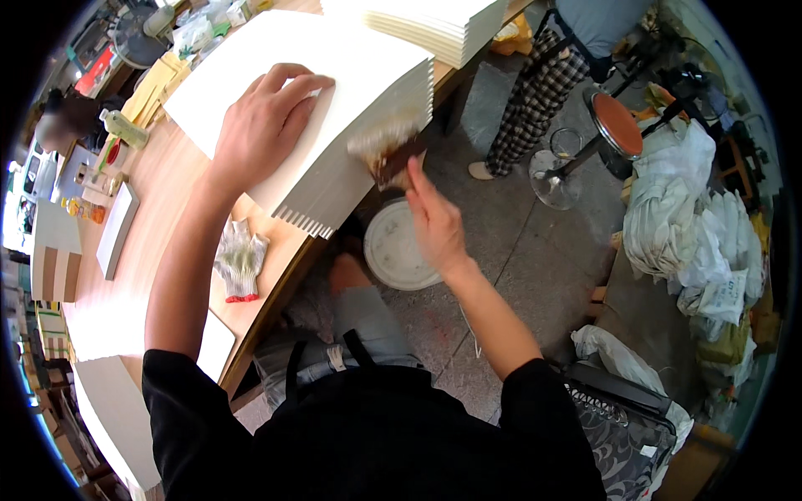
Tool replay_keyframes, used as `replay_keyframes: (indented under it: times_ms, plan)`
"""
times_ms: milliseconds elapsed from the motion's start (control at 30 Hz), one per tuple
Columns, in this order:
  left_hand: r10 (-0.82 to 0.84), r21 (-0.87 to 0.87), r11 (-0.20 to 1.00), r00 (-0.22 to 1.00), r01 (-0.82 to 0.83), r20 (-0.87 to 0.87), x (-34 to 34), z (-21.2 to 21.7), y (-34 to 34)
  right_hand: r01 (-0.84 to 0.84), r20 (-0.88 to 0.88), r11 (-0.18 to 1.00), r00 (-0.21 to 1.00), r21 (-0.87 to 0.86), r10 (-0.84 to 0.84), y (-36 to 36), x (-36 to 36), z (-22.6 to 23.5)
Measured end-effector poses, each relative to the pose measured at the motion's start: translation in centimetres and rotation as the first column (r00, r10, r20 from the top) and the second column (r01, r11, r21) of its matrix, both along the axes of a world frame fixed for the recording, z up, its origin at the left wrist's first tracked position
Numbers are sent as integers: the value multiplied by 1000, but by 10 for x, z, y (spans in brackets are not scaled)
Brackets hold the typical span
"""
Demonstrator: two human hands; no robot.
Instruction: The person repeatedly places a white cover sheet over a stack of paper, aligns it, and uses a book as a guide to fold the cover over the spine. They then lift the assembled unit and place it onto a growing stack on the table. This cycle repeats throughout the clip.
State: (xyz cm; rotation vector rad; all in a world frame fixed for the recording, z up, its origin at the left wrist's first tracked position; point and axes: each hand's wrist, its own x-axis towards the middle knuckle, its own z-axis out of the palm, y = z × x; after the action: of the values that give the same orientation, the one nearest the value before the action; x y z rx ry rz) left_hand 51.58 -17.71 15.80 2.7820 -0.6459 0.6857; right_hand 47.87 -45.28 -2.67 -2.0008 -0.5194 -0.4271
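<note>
A stack of large white sheets (pixel 359 63) lies on the wooden table, its sheets fanned so that their edges step down along the table's right edge. My left hand (pixel 271 121) rests on top of it, fingers bent a little and spread, holding nothing. In my right hand (pixel 436 219) is a wide brush (pixel 396 160) with a dark brown handle and pale bristles, brown near the handle. The bristles are blurred and meet the stepped grey-white side of the stack. My right fingers wrap the handle's end, partly hidden.
A knitted work glove (pixel 241 260) with a red cuff lies left of the table edge. Below the brush, a round whitish bucket (pixel 401 246) stands on the floor. Another person (pixel 535 100) stands beyond, near a red-topped stool (pixel 616 123). White sacks (pixel 668 200) pile at right.
</note>
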Motion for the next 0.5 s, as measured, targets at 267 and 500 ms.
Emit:
replay_keyframes:
  times_ms: [267,500]
  plan:
    - [21,2,1000,1000,-21,7,-2,-8,9,55,-504,982,862,183,45,-46,-5,12]
    - [12,-9,1000,1000,-11,21,7,-2,3,11,-271,1000,963,19,-6,-5,-15,-49]
